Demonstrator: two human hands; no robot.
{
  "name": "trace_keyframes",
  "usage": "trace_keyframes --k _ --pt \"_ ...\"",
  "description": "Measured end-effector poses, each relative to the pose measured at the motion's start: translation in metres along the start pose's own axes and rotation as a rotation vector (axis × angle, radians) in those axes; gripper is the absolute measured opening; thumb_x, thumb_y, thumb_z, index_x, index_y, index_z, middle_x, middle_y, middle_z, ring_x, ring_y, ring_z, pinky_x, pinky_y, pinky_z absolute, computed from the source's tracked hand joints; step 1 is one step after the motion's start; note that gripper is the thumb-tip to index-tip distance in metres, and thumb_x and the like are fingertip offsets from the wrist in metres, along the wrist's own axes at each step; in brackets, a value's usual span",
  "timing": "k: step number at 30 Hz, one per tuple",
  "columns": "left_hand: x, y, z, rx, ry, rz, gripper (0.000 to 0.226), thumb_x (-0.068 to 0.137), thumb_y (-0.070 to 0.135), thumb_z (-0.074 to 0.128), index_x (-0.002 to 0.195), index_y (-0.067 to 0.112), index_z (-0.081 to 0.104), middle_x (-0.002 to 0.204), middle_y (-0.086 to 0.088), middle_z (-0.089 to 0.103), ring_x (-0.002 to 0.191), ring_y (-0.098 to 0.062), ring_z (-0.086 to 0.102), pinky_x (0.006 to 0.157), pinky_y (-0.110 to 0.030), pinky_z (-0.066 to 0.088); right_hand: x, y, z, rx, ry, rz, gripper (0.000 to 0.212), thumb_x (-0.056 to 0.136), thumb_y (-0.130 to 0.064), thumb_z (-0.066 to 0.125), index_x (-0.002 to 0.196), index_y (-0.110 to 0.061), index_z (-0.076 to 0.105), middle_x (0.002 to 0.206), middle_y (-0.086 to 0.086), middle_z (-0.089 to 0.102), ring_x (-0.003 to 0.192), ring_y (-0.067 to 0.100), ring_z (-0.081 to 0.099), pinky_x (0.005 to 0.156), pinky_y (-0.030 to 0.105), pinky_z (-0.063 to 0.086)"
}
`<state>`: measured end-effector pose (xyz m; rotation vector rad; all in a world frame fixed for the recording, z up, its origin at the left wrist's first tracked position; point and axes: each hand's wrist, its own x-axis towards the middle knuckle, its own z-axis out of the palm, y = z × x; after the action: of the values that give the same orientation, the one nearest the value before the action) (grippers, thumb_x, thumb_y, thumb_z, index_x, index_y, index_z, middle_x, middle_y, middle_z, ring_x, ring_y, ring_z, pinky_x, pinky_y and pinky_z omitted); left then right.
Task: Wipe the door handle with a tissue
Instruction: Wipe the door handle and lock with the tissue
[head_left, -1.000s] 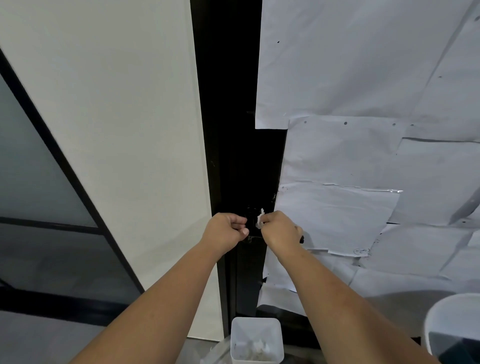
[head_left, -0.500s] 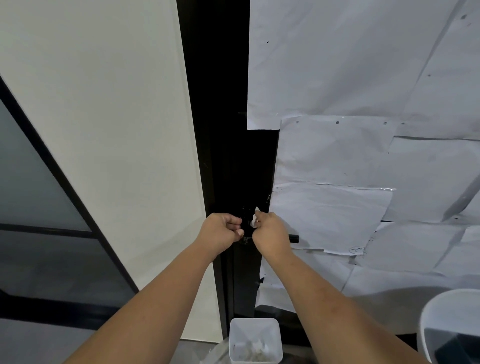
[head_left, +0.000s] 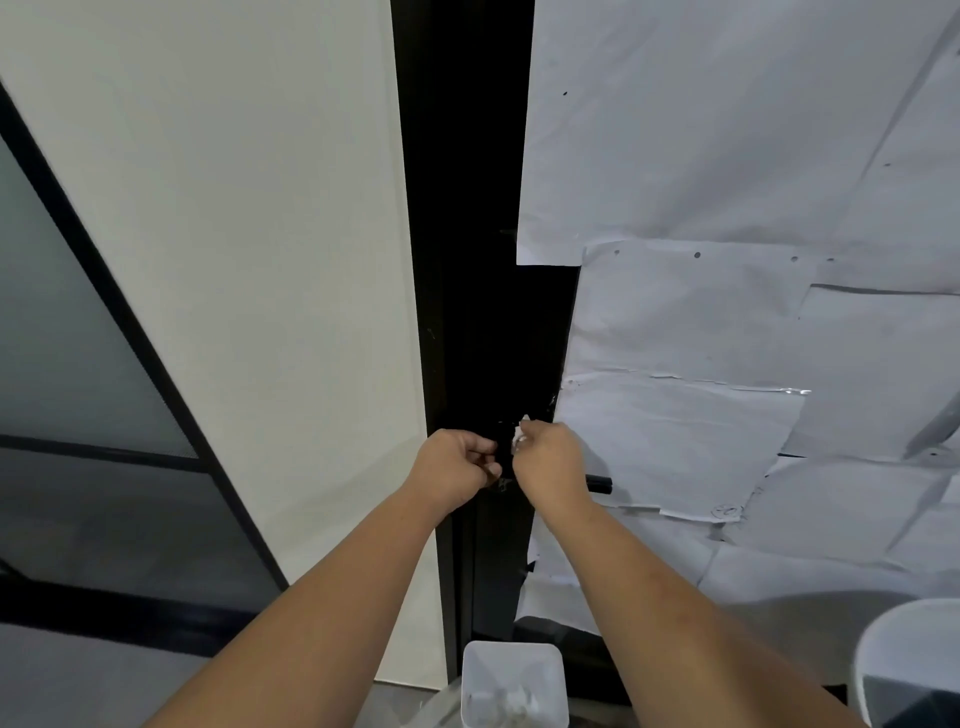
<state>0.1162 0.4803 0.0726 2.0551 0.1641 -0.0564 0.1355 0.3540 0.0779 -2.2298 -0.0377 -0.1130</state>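
Tissue stays pinched in my right hand on the door handle; my left hand, curled at the lock, has barely moved, so wiping continues.

The tissue in my right hand looks soft, crumpled paper. The door handle is matt black (metal or plastic, I can't tell). Creased white paper sheets cover the right; the bin at bottom centre is smooth white plastic.
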Motion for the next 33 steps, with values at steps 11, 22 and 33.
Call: trace_keyframes --k 11,22,33 --pt "-0.002 0.0 -0.002 0.011 -0.009 0.006 0.033 0.084 0.008 0.071 0.117 0.01 0.067 0.091 0.003 0.069 0.089 -0.009 0.065 0.088 -0.021 0.049 0.019 -0.021 -0.024 0.291 -0.13 0.556 0.012 0.085 0.0 0.058 0.095 -0.006 0.059 0.066 0.005 0.06 0.065 0.015 0.054 0.048 0.026 0.035" --pt "-0.001 0.0 0.0 0.015 0.014 0.005 0.031 0.084 0.007 0.071 0.115 0.01 0.067 0.091 0.003 0.067 0.087 -0.008 0.064 0.078 -0.013 0.047 -0.001 0.015 0.001 -0.092 -0.024 -0.089 0.036 0.079 0.008 0.052 0.113 -0.001 0.06 0.105 0.014 0.061 0.088 0.02 0.059 0.071 0.021 0.046" --pt "-0.005 0.0 -0.001 0.008 0.01 0.006 0.033 0.085 0.011 0.072 0.117 0.014 0.066 0.099 0.002 0.07 0.095 -0.011 0.065 0.087 -0.02 0.049 0.004 0.004 -0.004 0.038 0.371 -0.097 0.014 0.082 0.001 0.057 0.08 -0.013 0.057 0.081 0.001 0.054 0.072 0.012 0.051 0.056 0.009 0.034"
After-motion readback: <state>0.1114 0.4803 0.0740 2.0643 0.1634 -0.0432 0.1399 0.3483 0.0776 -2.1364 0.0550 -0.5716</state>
